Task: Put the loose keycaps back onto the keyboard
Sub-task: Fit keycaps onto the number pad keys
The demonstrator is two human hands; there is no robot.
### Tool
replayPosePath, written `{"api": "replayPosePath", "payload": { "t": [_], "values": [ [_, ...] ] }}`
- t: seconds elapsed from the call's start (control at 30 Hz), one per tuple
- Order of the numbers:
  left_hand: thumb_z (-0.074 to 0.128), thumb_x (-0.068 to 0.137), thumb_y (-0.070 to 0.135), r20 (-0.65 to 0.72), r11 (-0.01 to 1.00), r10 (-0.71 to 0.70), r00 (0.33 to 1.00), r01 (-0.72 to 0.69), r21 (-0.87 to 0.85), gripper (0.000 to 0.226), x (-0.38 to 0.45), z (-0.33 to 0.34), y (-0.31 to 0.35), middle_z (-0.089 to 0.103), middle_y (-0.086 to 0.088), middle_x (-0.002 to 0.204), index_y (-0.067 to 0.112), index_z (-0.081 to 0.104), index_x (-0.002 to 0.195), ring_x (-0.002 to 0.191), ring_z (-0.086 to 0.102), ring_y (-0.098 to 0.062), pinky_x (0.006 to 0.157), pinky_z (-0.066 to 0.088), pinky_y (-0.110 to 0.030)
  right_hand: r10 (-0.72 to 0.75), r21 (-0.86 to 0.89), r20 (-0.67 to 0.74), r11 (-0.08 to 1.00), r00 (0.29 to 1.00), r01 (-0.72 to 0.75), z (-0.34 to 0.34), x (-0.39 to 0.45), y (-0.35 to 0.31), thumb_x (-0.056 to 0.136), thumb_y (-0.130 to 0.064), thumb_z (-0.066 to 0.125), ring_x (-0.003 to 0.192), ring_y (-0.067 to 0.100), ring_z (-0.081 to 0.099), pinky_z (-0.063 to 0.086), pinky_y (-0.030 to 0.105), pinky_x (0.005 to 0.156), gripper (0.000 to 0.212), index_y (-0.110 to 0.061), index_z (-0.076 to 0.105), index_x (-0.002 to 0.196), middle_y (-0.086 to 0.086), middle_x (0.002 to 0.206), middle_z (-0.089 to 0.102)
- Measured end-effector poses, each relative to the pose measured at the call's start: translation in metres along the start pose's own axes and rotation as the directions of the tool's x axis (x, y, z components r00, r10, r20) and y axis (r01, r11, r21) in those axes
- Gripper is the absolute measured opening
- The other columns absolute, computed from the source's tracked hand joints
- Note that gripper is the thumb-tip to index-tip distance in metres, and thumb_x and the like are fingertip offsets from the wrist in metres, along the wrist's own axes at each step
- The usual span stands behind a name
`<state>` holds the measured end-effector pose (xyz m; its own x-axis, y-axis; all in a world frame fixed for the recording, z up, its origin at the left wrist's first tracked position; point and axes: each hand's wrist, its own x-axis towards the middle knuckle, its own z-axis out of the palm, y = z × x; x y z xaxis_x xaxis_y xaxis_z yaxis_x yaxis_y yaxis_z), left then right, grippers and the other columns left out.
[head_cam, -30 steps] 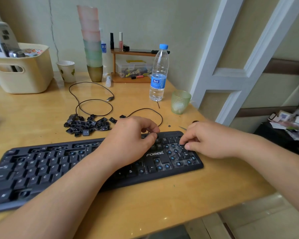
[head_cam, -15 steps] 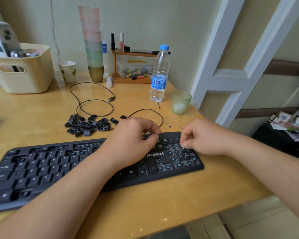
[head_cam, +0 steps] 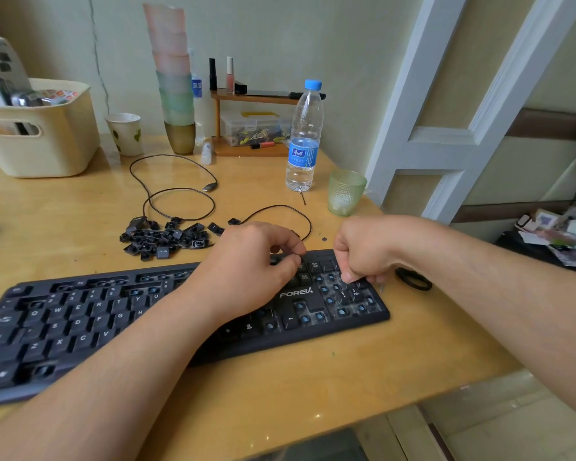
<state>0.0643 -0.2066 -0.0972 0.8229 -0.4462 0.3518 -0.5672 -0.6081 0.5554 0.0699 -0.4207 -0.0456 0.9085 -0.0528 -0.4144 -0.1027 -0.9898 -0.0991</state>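
Note:
A black keyboard (head_cam: 80, 321) lies across the front of the wooden desk, with many blue switch stems bare on its right part. A pile of loose black keycaps (head_cam: 163, 239) sits behind it. My left hand (head_cam: 246, 274) rests on the keyboard's middle. Its thumb and forefinger pinch a small dark keycap near the back edge. My right hand (head_cam: 363, 251) is curled over the number pad, its fingertips pinching a keycap (head_cam: 354, 283) down onto the pad. A thin metal tip (head_cam: 382, 289) shows under its little finger.
The keyboard's cable (head_cam: 180, 201) loops behind the pile. A water bottle (head_cam: 305, 138) and a green glass (head_cam: 345, 193) stand at the back right, near the desk's corner. A black ring (head_cam: 413, 279) lies by the keyboard's right end. A cream basket (head_cam: 40, 134), paper cup (head_cam: 125, 134) and cup stack (head_cam: 173, 78) line the wall.
My right hand has curled tighter and risen more upright over the number pad, uncovering the black ring beside the keyboard. My left hand has stayed in place.

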Motion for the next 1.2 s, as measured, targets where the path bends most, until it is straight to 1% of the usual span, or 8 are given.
{"api": "replayPosePath", "payload": {
  "t": [0.2, 0.33, 0.5, 0.63, 0.73, 0.9, 1.03, 1.2],
  "values": [
    [0.066, 0.094, 0.036, 0.004, 1.0, -0.013, 1.0, 0.013, -0.006, 0.012, 0.0, 0.0, 0.0, 0.058, 0.031, 0.09, 0.039, 0.074, 0.103, 0.077, 0.052, 0.018, 0.061, 0.037, -0.004, -0.091, -0.039, -0.086, 0.995, 0.992, 0.088, 0.01, -0.004, 0.012, 0.09, -0.021, 0.076, 0.069, 0.015, 0.07, 0.058, 0.034, 0.068, 0.012, -0.022, 0.07, 0.08, -0.001, 0.076, 0.074],
    [0.066, 0.095, 0.036, 0.012, 1.0, -0.001, 1.0, 0.002, -0.005, 0.012, 0.0, 0.0, 0.0, 0.058, 0.03, 0.091, 0.039, 0.074, 0.103, 0.079, 0.049, 0.023, 0.063, 0.035, -0.002, -0.161, 0.074, -0.183, 0.981, 0.97, 0.177, 0.021, -0.013, 0.027, 0.093, -0.02, 0.074, 0.058, 0.002, 0.05, 0.044, 0.023, 0.061, 0.016, -0.026, 0.07, 0.078, -0.009, 0.067, 0.062],
    [0.065, 0.095, 0.036, 0.028, 1.0, 0.004, 1.0, -0.004, 0.001, 0.012, 0.0, 0.0, 0.0, 0.06, 0.027, 0.094, 0.04, 0.073, 0.103, 0.077, 0.052, 0.019, 0.061, 0.035, -0.003, -0.134, 0.196, -0.158, 0.967, 0.978, 0.164, 0.02, -0.017, 0.033, 0.093, -0.013, 0.073, 0.059, 0.01, 0.066, 0.059, 0.035, 0.069, 0.015, -0.025, 0.072, 0.085, -0.005, 0.061, 0.063],
    [0.065, 0.095, 0.037, 0.02, 1.0, -0.004, 1.0, 0.004, 0.0, 0.012, 0.0, 0.0, -0.001, 0.061, 0.026, 0.095, 0.041, 0.073, 0.102, 0.08, 0.051, 0.019, 0.062, 0.034, -0.004, -0.112, 0.308, -0.156, 0.939, 0.981, 0.156, 0.017, -0.017, 0.035, 0.097, -0.003, 0.065, 0.061, 0.014, 0.066, 0.061, 0.037, 0.067, 0.018, -0.018, 0.074, 0.095, 0.004, 0.069, 0.062],
    [0.065, 0.095, 0.037, 0.024, 1.0, -0.006, 1.0, 0.006, 0.001, 0.012, 0.0, 0.0, 0.0, 0.06, 0.028, 0.095, 0.041, 0.073, 0.102, 0.078, 0.052, 0.017, 0.061, 0.035, -0.004, -0.096, 0.357, -0.186, 0.921, 0.978, 0.158, 0.014, -0.017, 0.033, 0.094, -0.009, 0.072, 0.059, 0.014, 0.064, 0.06, 0.035, 0.064, 0.008, -0.017, 0.074, 0.093, 0.005, 0.067, 0.064],
    [0.065, 0.095, 0.036, 0.03, 1.0, 0.004, 1.0, -0.004, 0.007, 0.012, 0.0, 0.0, 0.001, 0.06, 0.028, 0.094, 0.04, 0.073, 0.102, 0.076, 0.053, 0.016, 0.06, 0.035, -0.005, -0.057, 0.224, -0.233, 0.968, 0.971, 0.111, 0.022, -0.011, 0.026, 0.081, -0.022, 0.087, 0.061, 0.012, 0.064, 0.054, 0.031, 0.063, 0.018, -0.02, 0.071, 0.075, -0.006, 0.065, 0.068],
    [0.066, 0.094, 0.037, 0.019, 1.0, 0.003, 1.0, -0.004, 0.013, 0.012, 0.0, 0.0, 0.0, 0.059, 0.029, 0.092, 0.039, 0.074, 0.102, 0.079, 0.051, 0.02, 0.061, 0.034, -0.003, -0.075, 0.252, -0.157, 0.961, 0.985, 0.114, 0.012, -0.014, 0.022, 0.086, -0.017, 0.084, 0.064, 0.018, 0.069, 0.064, 0.04, 0.068, 0.01, -0.019, 0.074, 0.082, 0.001, 0.069, 0.071],
    [0.066, 0.095, 0.038, 0.012, 1.0, 0.011, 1.0, -0.011, 0.018, 0.013, 0.0, -0.001, 0.001, 0.057, 0.03, 0.09, 0.039, 0.074, 0.104, 0.082, 0.049, 0.022, 0.065, 0.034, 0.0, -0.15, 0.153, -0.14, 0.973, 0.979, 0.171, 0.013, -0.016, 0.023, 0.091, -0.017, 0.079, 0.059, 0.008, 0.066, 0.06, 0.035, 0.072, 0.011, -0.027, 0.076, 0.087, -0.006, 0.062, 0.067]
  ]
}}
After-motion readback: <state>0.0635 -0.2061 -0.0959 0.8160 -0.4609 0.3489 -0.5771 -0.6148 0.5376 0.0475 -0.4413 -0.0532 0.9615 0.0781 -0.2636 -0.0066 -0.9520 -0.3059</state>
